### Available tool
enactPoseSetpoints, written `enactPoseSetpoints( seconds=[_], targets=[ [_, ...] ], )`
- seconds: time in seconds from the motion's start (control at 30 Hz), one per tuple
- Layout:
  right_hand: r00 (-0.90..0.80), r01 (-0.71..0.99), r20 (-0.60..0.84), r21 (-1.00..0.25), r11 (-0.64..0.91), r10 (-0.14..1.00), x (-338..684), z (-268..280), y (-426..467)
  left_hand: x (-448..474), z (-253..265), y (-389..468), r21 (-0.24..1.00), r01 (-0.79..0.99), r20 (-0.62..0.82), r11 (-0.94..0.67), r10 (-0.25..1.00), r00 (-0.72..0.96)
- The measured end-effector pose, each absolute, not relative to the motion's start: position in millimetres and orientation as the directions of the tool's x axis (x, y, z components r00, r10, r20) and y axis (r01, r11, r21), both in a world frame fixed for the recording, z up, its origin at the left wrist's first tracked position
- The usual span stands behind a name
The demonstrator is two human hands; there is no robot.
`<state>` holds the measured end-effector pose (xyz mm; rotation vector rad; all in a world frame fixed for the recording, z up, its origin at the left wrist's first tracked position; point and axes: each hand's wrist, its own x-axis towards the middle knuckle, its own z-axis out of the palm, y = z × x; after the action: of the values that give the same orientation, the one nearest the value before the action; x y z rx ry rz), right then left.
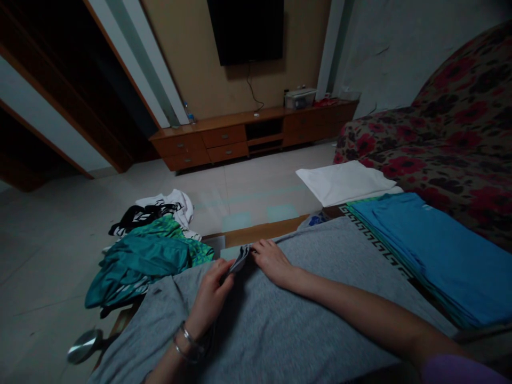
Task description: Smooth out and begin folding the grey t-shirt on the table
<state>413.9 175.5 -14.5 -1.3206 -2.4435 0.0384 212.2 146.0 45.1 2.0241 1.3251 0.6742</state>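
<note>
Your left hand (210,298) pinches the collar edge of the grey shirt (280,320) while your right hand (274,262) lies flat, open, pressing beside a teal clothes heap (140,261).

dim indoor light is falling softly from above; shadows are pooling in the doorway (48,96), and wide-angle distortion is bending the edges.
</note>
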Motion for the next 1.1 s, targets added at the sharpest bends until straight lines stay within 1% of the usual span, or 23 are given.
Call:
enactPoseSetpoints(
  seconds=[0.1, 0.23, 0.37, 0.47, 0.57, 0.67, 0.73, 0.83, 0.93, 1.0, 1.07, 1.1],
  targets=[
    [-0.49, 0.795, 0.32, -0.218, 0.566, 0.811, 418, -25, 170, 218, 27, 128, 0.688, 0.625, 0.042, -0.37, 0.879, 0.474],
    [-0.54, 0.738, 0.308, -0.274, 0.617, 0.783, 434, -32, 164, 222, 12, 111, 0.585, 0.679, -0.009, -0.444, 0.834, 0.552],
    [-0.558, 0.697, 0.314, -0.325, 0.639, 0.768, 444, -28, 164, 219, 12, 102, 0.501, 0.676, 0.008, -0.54, 0.784, 0.621],
    [-0.541, 0.692, 0.348, -0.333, 0.641, 0.766, 447, -27, 166, 208, 9, 92, 0.353, 0.741, 0.046, -0.572, 0.801, 0.597],
    [-0.509, 0.709, 0.368, -0.333, 0.622, 0.778, 452, -30, 169, 191, 0, 76, 0.194, 0.827, 0.093, -0.528, 0.849, 0.52],
    [-0.465, 0.733, 0.378, -0.343, 0.588, 0.8, 457, -37, 171, 175, -7, 58, 0.137, 0.869, 0.122, -0.476, 0.878, 0.462],
    [-0.434, 0.747, 0.387, -0.35, 0.565, 0.813, 459, -42, 173, 169, -6, 48, 0.148, 0.884, 0.125, -0.444, 0.895, 0.428],
    [-0.415, 0.764, 0.395, -0.338, 0.55, 0.819, 461, -47, 173, 168, 3, 35, 0.217, 0.87, 0.101, -0.444, 0.896, 0.432],
    [-0.395, 0.794, 0.402, -0.304, 0.527, 0.827, 459, -42, 171, 169, 24, 27, 0.301, 0.796, 0.04, -0.525, 0.841, 0.54],
    [-0.369, 0.81, 0.417, -0.294, 0.508, 0.83, 455, -33, 166, 162, 38, 28, 0.39, 0.728, 0.002, -0.564, 0.791, 0.612],
    [-0.377, 0.792, 0.431, -0.309, 0.527, 0.82, 447, -19, 158, 146, 48, 38, 0.454, 0.712, 0.025, -0.536, 0.806, 0.591],
    [-0.403, 0.766, 0.434, -0.323, 0.556, 0.806, 442, -11, 153, 134, 51, 47, 0.453, 0.731, 0.067, -0.51, 0.838, 0.542]
  ],
)
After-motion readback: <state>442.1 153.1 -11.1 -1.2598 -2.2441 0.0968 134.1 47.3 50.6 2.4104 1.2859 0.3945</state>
